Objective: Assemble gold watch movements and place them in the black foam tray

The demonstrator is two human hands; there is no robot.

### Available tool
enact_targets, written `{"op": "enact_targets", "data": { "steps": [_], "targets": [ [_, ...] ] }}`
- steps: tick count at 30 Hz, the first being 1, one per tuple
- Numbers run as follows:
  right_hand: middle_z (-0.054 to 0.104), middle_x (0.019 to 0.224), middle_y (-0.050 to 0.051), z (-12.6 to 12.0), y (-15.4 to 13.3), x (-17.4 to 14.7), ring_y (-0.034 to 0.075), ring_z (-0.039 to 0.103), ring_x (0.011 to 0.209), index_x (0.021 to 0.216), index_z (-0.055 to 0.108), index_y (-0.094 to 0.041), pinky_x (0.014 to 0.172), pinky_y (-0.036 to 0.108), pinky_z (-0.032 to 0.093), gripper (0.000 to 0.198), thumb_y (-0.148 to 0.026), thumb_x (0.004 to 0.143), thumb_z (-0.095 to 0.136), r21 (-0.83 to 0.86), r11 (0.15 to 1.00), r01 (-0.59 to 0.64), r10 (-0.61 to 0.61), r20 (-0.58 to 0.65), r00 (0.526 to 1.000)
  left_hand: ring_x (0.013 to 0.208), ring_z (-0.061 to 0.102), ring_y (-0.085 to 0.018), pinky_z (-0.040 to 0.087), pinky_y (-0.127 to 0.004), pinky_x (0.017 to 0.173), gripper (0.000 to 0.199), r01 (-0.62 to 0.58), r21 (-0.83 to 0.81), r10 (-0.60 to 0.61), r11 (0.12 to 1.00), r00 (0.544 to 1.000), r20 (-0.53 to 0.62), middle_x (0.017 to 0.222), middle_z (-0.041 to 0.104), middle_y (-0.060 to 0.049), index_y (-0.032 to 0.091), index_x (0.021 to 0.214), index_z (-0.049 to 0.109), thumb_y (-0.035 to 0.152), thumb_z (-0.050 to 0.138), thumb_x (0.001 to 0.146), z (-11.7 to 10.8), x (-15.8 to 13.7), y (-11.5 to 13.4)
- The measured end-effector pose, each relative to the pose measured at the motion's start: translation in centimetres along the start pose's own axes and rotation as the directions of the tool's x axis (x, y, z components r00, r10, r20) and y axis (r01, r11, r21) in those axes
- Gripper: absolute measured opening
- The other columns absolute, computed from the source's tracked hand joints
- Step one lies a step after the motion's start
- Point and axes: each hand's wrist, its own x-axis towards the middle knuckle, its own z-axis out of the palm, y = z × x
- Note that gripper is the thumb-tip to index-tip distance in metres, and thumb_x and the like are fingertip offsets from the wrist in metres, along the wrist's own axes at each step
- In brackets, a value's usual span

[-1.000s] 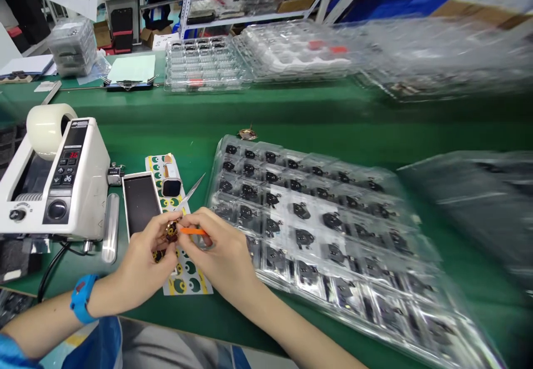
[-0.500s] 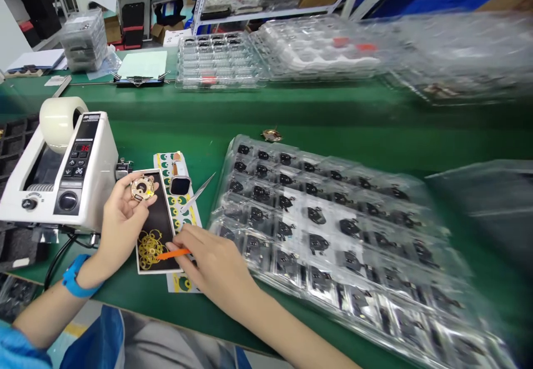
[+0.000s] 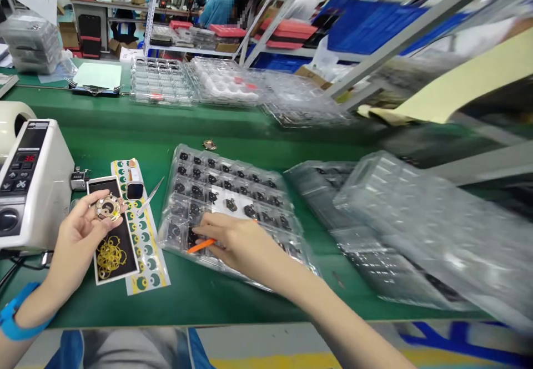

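Landmark: one clear compartment tray (image 3: 170, 213), loaded with black parts (image 3: 231, 205), flat on the green desk (image 3: 191, 308).

Hands, two. Left hand (image 3: 79, 230): left of the tray, raised over a box; thumb and fingertips pinch the edge of a round gold-coloured part (image 3: 109, 207), remaining fingers loosely curled. The gold part is well apart from the tray, its broad face visible. Right hand (image 3: 239, 241): above the tray's near left portion, thumb and fingers closed about an orange stick (image 3: 202, 245), fingertips pointing down to a compartment; whether they also grip a black part, cannot tell. Blue wristband (image 3: 20, 314) on the left wrist.

Left of the tray, on the desk: shallow dark-lined box (image 3: 130, 247), with tangled yellow rings (image 3: 110, 255) inside; sticker sheet (image 3: 150, 252), printed green and yellow; watch (image 3: 134, 190); pointed metal tool (image 3: 152, 194); farther left, a white tape dispenser (image 3: 29, 186), display lit red.

Behind the tray: small gold piece (image 3: 209, 145), near its far edge; farther back, on a raised ledge (image 3: 112, 115), a clipboard (image 3: 97, 76) and further clear trays (image 3: 225, 83).

Right of the tray: overlapping plastic trays (image 3: 437, 236), partly blurred.

Room, beyond the tray: metal shelving with red-lidded boxes (image 3: 287, 30); a person in blue (image 3: 219, 8).
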Motion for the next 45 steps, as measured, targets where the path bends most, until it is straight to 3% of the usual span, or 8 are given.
{"op": "enact_targets", "data": {
  "steps": [7, 11, 14, 17, 20, 25, 40, 45],
  "targets": [
    [0.066, 0.073, 0.005, 2.6, -0.3, -0.7, 0.018, 0.062, 0.063, 0.084, 0.067, -0.016, 0.051, 0.026, 0.045, 0.020, -0.006, 0.086, 0.050, -0.076, 0.996, 0.046, -0.052, -0.068, 0.996, 0.097, 0.071, -0.023, 0.058, -0.034, 0.089, 0.039, 0.057, -0.046, -0.053, 0.997, 0.995, 0.084, 0.096, 0.075, -0.007, 0.017, 0.112, 0.059, 0.023, 0.074, 0.076, 0.5, -0.1, 0.1],
    [0.068, 0.078, 0.006, 1.2, -0.9, 0.4, 0.017, 0.064, 0.066, 0.089, 0.064, -0.020, 0.054, 0.026, 0.049, 0.019, -0.016, 0.094, 0.046, 0.175, 0.982, 0.067, -0.012, -0.299, 0.954, 0.100, 0.070, -0.022, 0.056, -0.038, 0.093, 0.039, 0.077, -0.076, -0.062, 0.994, 0.982, 0.179, 0.101, 0.074, -0.007, 0.018, 0.116, 0.059, 0.021, 0.069, 0.079, 0.4, -0.2, -0.2],
    [0.067, 0.079, 0.004, -0.3, -3.2, 2.4, 0.016, 0.064, 0.069, 0.086, 0.063, -0.022, 0.056, 0.025, 0.050, 0.015, -0.015, 0.093, 0.051, 0.519, 0.854, 0.048, 0.206, -0.421, 0.884, 0.107, 0.067, -0.021, 0.054, -0.037, 0.096, 0.039, 0.058, -0.069, -0.037, 0.996, 0.962, 0.270, 0.109, 0.071, -0.008, 0.020, 0.124, 0.056, 0.025, 0.064, 0.086, 0.4, -0.4, -0.4],
    [0.067, 0.082, 0.005, -0.7, -6.0, 4.6, 0.017, 0.064, 0.073, 0.079, 0.066, -0.023, 0.056, 0.026, 0.051, 0.015, -0.016, 0.090, 0.057, 0.748, 0.662, 0.046, 0.384, -0.392, 0.836, 0.110, 0.065, -0.020, 0.052, -0.035, 0.099, 0.042, 0.017, -0.049, 0.000, 0.999, 0.942, 0.336, 0.115, 0.069, -0.008, 0.022, 0.130, 0.052, 0.027, 0.061, 0.089, 0.5, -0.5, -0.7],
    [0.066, 0.087, 0.005, -0.1, -7.5, 6.1, 0.018, 0.064, 0.077, 0.075, 0.069, -0.022, 0.057, 0.026, 0.051, 0.013, -0.020, 0.085, 0.062, 0.855, 0.516, 0.043, 0.466, -0.323, 0.824, 0.111, 0.064, -0.020, 0.052, -0.034, 0.098, 0.042, -0.011, -0.037, 0.024, 0.999, 0.927, 0.373, 0.118, 0.068, -0.009, 0.022, 0.131, 0.051, 0.026, 0.060, 0.090, 0.5, -0.6, -0.9],
    [0.067, 0.090, 0.005, 1.0, -7.9, 6.8, 0.018, 0.064, 0.080, 0.073, 0.071, -0.022, 0.063, 0.028, 0.053, 0.010, -0.020, 0.081, 0.065, 0.926, 0.374, 0.056, 0.534, -0.264, 0.803, 0.096, 0.067, -0.016, 0.054, -0.031, 0.094, 0.039, 0.042, 0.011, -0.043, 0.999, 0.914, 0.403, 0.105, 0.070, -0.006, 0.023, 0.129, 0.054, 0.022, 0.058, 0.091, 0.7, -0.8, -1.0],
    [0.066, 0.084, 0.003, 1.3, -8.7, 6.6, 0.016, 0.063, 0.074, 0.074, 0.067, -0.022, 0.059, 0.026, 0.052, 0.014, -0.014, 0.084, 0.061, 0.830, 0.558, -0.002, 0.531, -0.355, 0.769, 0.113, 0.064, -0.017, 0.053, -0.030, 0.098, 0.037, 0.043, -0.008, -0.035, 0.999, 0.907, 0.419, 0.121, 0.067, -0.006, 0.027, 0.125, 0.057, 0.012, 0.053, 0.092, 0.9, -1.0, -1.1],
    [0.064, 0.086, 0.002, 1.9, -9.1, 6.7, 0.014, 0.062, 0.077, 0.076, 0.063, -0.021, 0.064, 0.027, 0.053, 0.014, -0.011, 0.085, 0.061, 0.775, 0.629, 0.067, 0.501, -0.470, 0.727, 0.100, 0.068, -0.013, 0.054, -0.024, 0.091, 0.036, 0.063, -0.019, -0.050, 0.998, 0.921, 0.387, 0.112, 0.071, -0.003, 0.026, 0.121, 0.058, 0.009, 0.053, 0.090, 1.2, -1.1, -0.9]
  ]
}}
